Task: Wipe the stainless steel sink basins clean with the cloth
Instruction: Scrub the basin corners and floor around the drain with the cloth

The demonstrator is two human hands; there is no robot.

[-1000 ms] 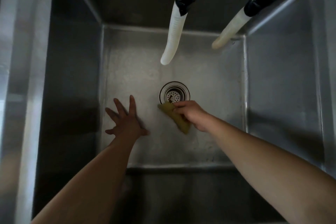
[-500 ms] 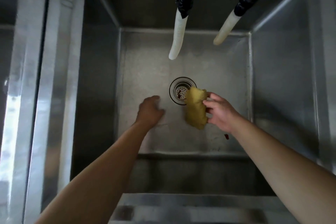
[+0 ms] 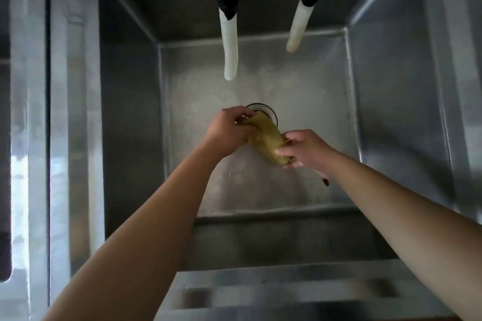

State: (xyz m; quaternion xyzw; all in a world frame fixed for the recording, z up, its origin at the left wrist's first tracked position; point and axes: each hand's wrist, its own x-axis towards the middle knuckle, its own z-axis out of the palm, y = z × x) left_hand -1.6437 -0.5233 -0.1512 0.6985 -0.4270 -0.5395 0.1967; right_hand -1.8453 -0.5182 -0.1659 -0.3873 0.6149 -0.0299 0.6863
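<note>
A yellow-green cloth is bunched into a roll above the floor of the deep stainless steel basin. My left hand grips its far end, just over the round drain, which the cloth and hand half hide. My right hand pinches the near end of the cloth between thumb and fingers. Both forearms reach down into the basin from the near edge.
Two pale hoses hang into the basin from above, a left hose and a right hose, each joined with black tape. A second basin lies at far left beyond a steel divider. A small dark red speck sits by my right wrist.
My right hand lifted the cloth off the basin floor by the drain. My left hand came off the floor, moved right and took hold of the cloth's far end. The view pulled back.
</note>
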